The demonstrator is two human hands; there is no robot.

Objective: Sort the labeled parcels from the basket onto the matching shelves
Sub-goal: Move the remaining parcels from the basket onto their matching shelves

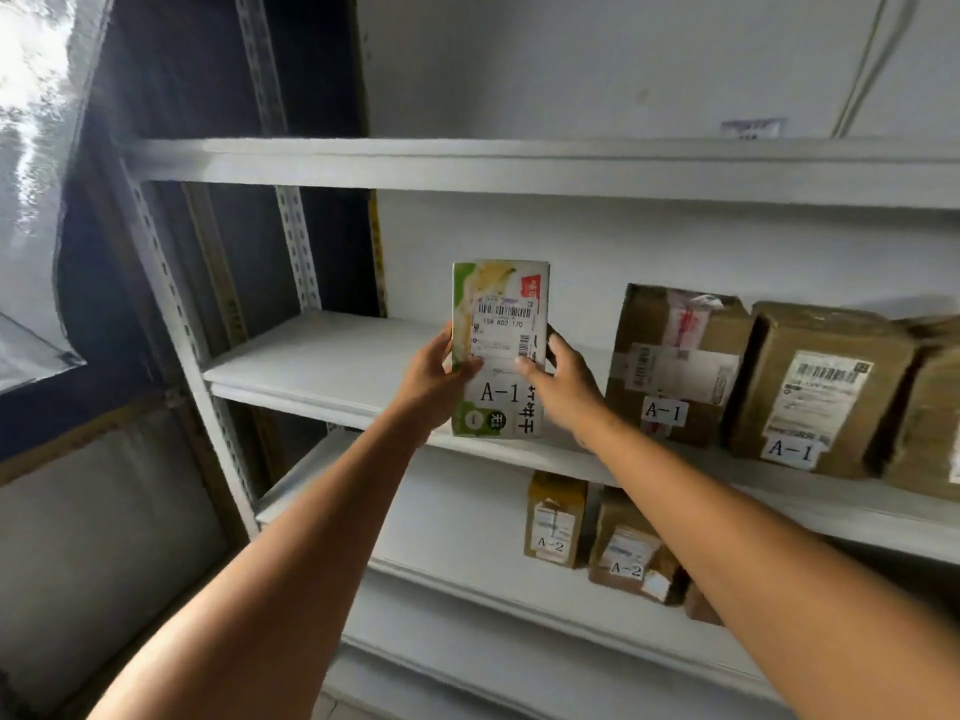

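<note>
A green and white parcel (501, 324) with a barcode sticker and an "A-1" label stands upright over the front edge of the middle shelf (322, 366). My left hand (434, 381) grips its left edge and my right hand (563, 387) grips its right edge. To its right on the same shelf stand brown cardboard parcels labeled "A-1" (675, 361) (815, 387). The basket is out of view.
The shelf below holds small brown parcels labeled "A-2" (553, 519) (631, 550). The top shelf (519, 163) carries a small label at its back right. A perforated metal upright (171, 324) stands at the left, with a dark gap behind it.
</note>
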